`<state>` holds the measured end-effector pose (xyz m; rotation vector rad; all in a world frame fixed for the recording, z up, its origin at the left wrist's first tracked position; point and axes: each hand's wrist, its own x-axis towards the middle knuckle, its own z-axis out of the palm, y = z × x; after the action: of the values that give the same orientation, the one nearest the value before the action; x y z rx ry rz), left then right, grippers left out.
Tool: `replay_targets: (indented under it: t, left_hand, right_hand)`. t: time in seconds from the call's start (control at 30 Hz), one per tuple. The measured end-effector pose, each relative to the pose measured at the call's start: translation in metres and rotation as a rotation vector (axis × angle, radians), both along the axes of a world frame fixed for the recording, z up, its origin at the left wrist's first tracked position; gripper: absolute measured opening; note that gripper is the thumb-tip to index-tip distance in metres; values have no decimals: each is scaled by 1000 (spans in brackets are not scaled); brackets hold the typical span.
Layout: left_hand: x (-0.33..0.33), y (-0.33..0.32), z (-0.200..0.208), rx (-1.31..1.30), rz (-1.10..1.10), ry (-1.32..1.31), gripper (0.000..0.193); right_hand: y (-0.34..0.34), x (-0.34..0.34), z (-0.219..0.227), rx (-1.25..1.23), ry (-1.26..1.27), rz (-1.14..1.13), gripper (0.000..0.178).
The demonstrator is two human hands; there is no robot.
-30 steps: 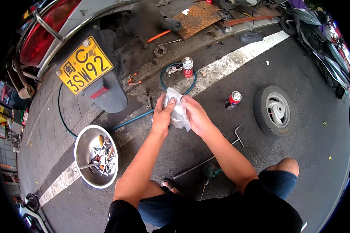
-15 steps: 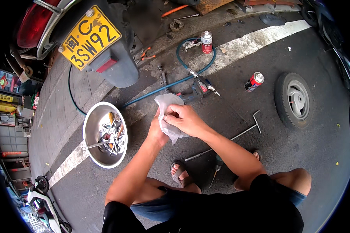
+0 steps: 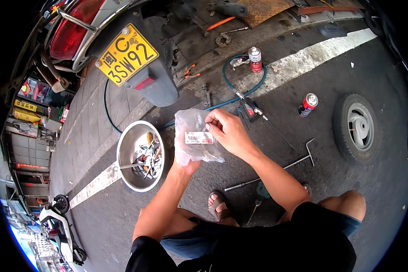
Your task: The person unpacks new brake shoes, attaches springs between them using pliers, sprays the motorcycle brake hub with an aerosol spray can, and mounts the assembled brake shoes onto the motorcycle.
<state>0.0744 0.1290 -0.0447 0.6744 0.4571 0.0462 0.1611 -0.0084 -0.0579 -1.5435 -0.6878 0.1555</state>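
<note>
In front of me is a clear plastic bag [image 3: 190,121] with a white printed label on its face. My left hand [image 3: 190,167] supports it from below and behind; the bag covers most of those fingers. At the bag's right edge my right hand [image 3: 231,134] has thumb and forefinger pinched together on the film. What the bag contains, if anything, I cannot make out. Beyond it on the ground lie a cordless power tool [image 3: 249,109] and a blue-green air hose [image 3: 225,80].
A steel basin [image 3: 124,179] of hand tools stands on the left. Two spray cans [image 3: 255,61] and a scooter wheel [image 3: 359,129] are to the right. A long T-handled wrench [image 3: 276,171] and a green-bodied driver [image 3: 260,192] lie near my feet. A motorcycle's rear fender [image 3: 161,86] overhangs the far left.
The bunched bag is now spread out, its label facing me. My right hand has moved to its right edge, and the left is lower behind it. The whole view has shifted slightly.
</note>
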Motion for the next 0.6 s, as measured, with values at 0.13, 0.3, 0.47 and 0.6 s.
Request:
replay_targets:
  t: [0.13,0.3,0.47,0.6]
  left_hand:
    - [6,-5,1,-49,31,82,43]
    - [15,-2,-19,436,-1,65,28]
    - [27,4,-23,1329,-163,43,33]
    - [25,-5,-7,1012,-97,208,38]
  right_hand:
    - [-17,11,-5,-36,-8,-75,11]
    - [-27,-1,-2,-7,281,133,39]
    - [-11,-9,-44,-89,379,67,29]
    - [-19,4,-58,339,808,185,19]
